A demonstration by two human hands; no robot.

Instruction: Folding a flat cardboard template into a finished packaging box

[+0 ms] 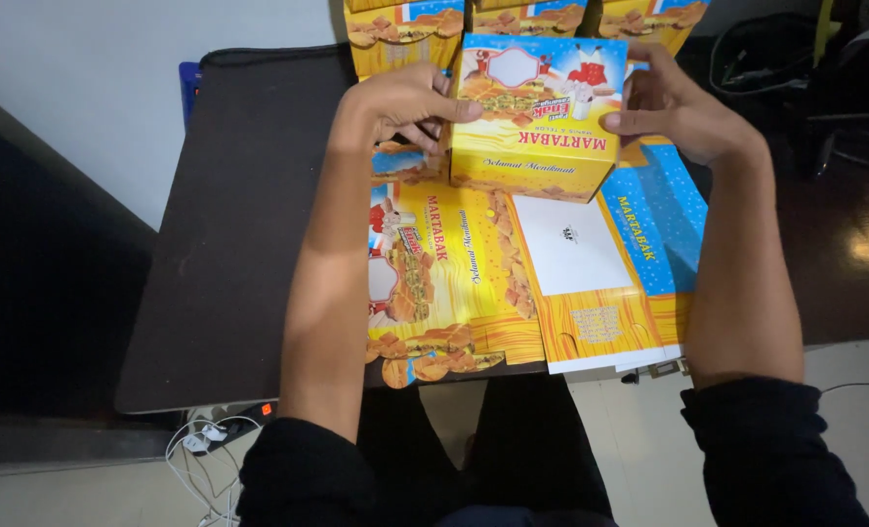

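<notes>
While two hands [542, 102] grip one folded box [534, 117], three stand behind.

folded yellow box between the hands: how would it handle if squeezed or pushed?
The yellow box looks like thin printed card, like the flat blanks below, so probably light and easily dented. Held at both ends by the left hand and right hand; flat-sided, it likely slides rather than rolls.

A folded yellow-and-blue printed cardboard food box [537, 112] stands assembled, its lid closed, held up between both hands above the far middle of the dark tabletop [229, 244]. Its top face is blue and white with pictures of food, its front wall yellow. It sits slightly turned, one corner toward the near edge, over flat unfolded cartons of the same print [454, 283].
</notes>
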